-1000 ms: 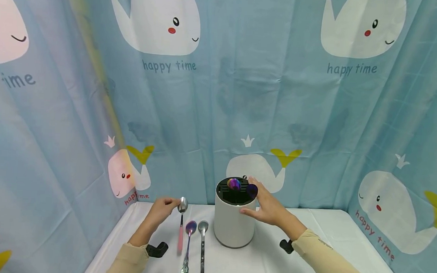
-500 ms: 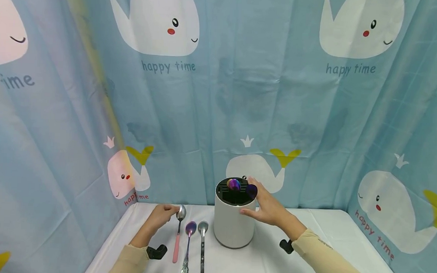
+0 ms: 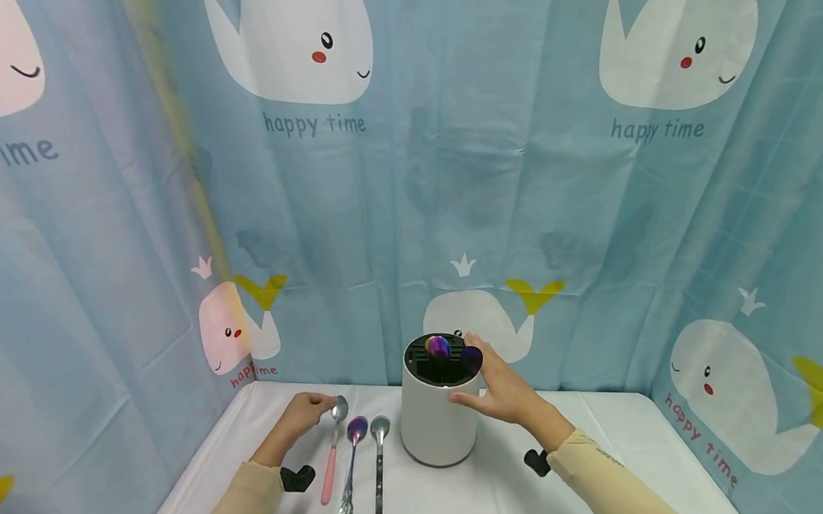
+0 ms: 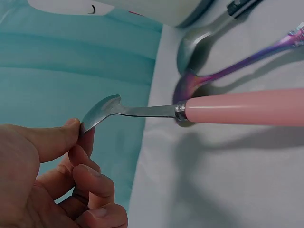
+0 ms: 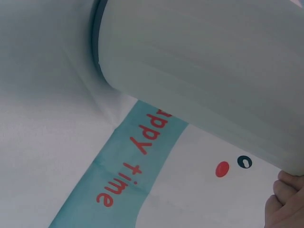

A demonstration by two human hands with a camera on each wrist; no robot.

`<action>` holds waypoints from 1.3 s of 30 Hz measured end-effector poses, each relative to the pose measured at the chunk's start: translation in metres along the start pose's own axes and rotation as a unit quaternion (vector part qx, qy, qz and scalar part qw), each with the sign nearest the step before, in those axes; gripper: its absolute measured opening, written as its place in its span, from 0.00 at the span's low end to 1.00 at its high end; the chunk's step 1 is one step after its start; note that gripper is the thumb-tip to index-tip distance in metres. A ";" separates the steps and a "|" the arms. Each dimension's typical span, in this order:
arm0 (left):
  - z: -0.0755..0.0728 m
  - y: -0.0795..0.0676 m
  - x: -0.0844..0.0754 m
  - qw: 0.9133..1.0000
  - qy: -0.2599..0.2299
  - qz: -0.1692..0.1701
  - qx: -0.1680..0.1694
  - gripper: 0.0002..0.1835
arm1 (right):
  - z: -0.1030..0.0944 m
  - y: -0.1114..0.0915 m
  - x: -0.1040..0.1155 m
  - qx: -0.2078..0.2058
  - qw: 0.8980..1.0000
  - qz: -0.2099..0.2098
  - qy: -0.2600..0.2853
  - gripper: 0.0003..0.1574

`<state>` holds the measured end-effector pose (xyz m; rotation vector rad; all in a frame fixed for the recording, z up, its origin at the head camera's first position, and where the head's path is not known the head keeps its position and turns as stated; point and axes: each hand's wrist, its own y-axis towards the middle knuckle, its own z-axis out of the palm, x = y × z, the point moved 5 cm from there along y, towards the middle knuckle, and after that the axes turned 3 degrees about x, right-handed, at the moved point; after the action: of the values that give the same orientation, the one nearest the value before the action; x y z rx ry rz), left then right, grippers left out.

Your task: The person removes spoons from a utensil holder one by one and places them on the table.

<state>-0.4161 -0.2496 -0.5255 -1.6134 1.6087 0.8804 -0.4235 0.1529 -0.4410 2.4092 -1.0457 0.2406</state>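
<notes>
Where the person's forearms came in nearest, each arm wore a beige sleeve (image 3: 245, 495), and a black wrist device (image 3: 297, 479) jutted out beside the left hand (image 3: 299, 417). The hands were well apart. Just to the right of the left hand, a purple spoon (image 3: 351, 469) and then a black-handled spoon (image 3: 379, 478) lay side by side on the white tablecloth (image 3: 463, 504), handles toward the person and bowls away. The left hand pinched the bowl edge of the pink-handled spoon (image 3: 329, 472) between thumb and fingertips, and that bowl was up off the cloth (whether the handle's end touched down, I couldn't tell). The handle slanted back toward the person, between the left hand and the purple spoon.

A white cylindrical container (image 3: 438, 427) stood upright between the two hands, touching the right hand (image 3: 505, 388). That hand lay spread against its right side, thumb in front and fairly straight fingers up by the far rim. From the slotted black top (image 3: 427, 371), just left of those fingers, a shiny rainbow bowl (image 3: 438, 348) stuck up; a dark oval (image 3: 472, 358) sat right beside them. Beyond both hands hung a blue curtain (image 3: 400, 210) printed with whales and "happy time".
</notes>
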 end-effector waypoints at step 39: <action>0.020 0.001 0.038 0.995 0.083 -0.050 -0.014 0.17 | -0.001 -0.002 0.004 -0.001 1.000 -0.002 0.008 0.72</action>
<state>-0.4170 -0.2530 -0.5689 -1.8114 1.6185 0.7366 -0.4192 0.1518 -0.4390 2.4039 -1.0329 0.2583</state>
